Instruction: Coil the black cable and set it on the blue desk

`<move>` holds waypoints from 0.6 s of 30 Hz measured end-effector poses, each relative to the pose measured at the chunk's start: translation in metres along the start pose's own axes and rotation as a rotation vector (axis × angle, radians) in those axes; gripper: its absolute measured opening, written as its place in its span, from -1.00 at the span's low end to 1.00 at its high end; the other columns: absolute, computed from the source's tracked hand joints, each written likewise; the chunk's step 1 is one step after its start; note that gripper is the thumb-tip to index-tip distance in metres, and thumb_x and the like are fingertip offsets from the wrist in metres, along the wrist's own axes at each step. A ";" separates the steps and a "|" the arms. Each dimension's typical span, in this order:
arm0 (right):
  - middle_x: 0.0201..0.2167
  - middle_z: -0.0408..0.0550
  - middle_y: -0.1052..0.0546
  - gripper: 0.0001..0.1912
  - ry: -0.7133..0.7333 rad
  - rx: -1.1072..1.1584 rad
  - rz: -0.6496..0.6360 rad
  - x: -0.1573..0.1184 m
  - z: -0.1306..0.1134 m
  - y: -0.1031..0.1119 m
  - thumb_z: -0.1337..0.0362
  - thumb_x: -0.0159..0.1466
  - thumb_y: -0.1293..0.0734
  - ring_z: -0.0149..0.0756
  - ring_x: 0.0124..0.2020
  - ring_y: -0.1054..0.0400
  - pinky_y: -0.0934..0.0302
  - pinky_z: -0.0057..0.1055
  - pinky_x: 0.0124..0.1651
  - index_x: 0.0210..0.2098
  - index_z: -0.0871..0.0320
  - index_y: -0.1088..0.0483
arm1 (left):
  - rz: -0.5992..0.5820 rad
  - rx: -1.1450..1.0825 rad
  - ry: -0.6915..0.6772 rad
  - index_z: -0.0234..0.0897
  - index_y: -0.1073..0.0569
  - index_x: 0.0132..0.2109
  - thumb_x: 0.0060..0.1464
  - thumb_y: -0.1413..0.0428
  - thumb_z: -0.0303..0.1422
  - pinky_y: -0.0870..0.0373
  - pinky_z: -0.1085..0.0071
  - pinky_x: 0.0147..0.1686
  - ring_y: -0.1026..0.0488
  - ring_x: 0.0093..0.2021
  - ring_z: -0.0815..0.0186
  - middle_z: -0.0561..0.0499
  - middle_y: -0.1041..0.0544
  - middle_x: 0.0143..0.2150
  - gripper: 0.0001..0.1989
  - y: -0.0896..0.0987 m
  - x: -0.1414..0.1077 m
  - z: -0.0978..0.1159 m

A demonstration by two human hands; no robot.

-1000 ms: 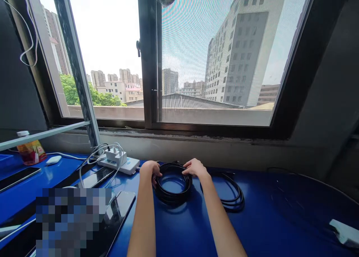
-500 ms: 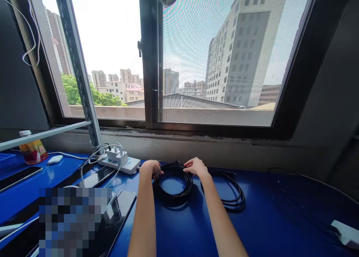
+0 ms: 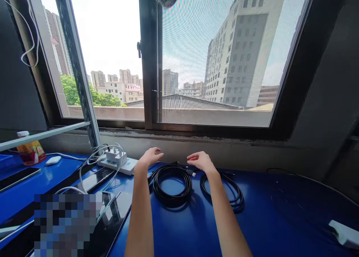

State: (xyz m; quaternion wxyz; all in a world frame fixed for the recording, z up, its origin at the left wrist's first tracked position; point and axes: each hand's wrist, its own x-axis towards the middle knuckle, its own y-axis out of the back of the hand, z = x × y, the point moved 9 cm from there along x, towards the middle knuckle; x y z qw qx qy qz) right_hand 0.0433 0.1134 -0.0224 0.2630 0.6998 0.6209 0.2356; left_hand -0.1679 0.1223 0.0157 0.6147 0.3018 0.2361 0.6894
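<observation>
A thick black cable coil [image 3: 172,201] lies on the blue table [image 3: 179,234], with a silvery plug [image 3: 191,173] at its upper right. Above the coil's left side is my left hand [image 3: 150,156], raised and holding nothing, its fingers apart. My right hand [image 3: 201,161] hovers above the plug, fingers stretched toward the left, also with nothing in it. A second, thinner black coil [image 3: 239,201] rests to the right, partly hidden behind my right forearm. Neither hand touches a coil.
Left of the coils are a white power strip [image 3: 130,166] with chargers, several phones, white cables and a drink bottle [image 3: 30,150]. A metal shelf frame [image 3: 94,129] rises there. At the right edge lies a white plug block [image 3: 344,232]. A window stands behind.
Both my hands have let go of the thick coil and risen above it, moving slightly apart. The plug at its upper right now shows.
</observation>
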 end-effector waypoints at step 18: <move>-0.60 -0.07 -0.49 -0.63 0.190 0.709 0.638 -0.030 0.003 0.099 -0.03 0.03 -0.34 -0.31 -0.54 -0.43 -0.35 -0.43 -0.53 -0.52 0.19 -0.36 | 0.712 -0.907 -0.102 -0.23 -0.28 -0.49 -0.02 0.18 -0.18 -0.16 0.51 -0.61 -0.22 -0.67 0.44 0.14 -0.22 -0.62 -0.72 0.079 -0.040 0.015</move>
